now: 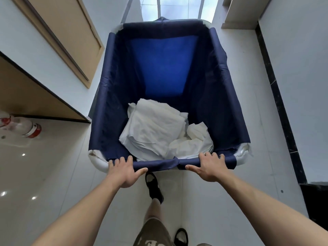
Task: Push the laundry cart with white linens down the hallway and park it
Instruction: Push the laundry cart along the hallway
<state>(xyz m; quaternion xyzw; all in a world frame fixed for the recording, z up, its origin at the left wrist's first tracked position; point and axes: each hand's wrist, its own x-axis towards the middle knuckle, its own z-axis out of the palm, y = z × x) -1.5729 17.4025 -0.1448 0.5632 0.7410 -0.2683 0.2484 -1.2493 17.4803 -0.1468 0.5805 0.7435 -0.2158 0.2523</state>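
A deep laundry cart (106, 107) lined with dark blue fabric fills the middle of the head view, its white frame showing at the corners. White linens (156, 128) lie crumpled and folded at its bottom, toward the near side. My left hand (124, 170) grips the cart's near rim left of centre, fingers curled over the top. My right hand (210, 166) grips the same rim right of centre. Both arms are stretched forward. One foot (153, 187) is stepped forward under the cart's near edge.
The cart stands in a narrow white-tiled hallway. Wooden doors (67, 39) line the white wall on the left. A fire extinguisher (26, 127) stands by the left wall. A black baseboard (280, 110) runs along the right wall. A bright window (177, 7) lies ahead.
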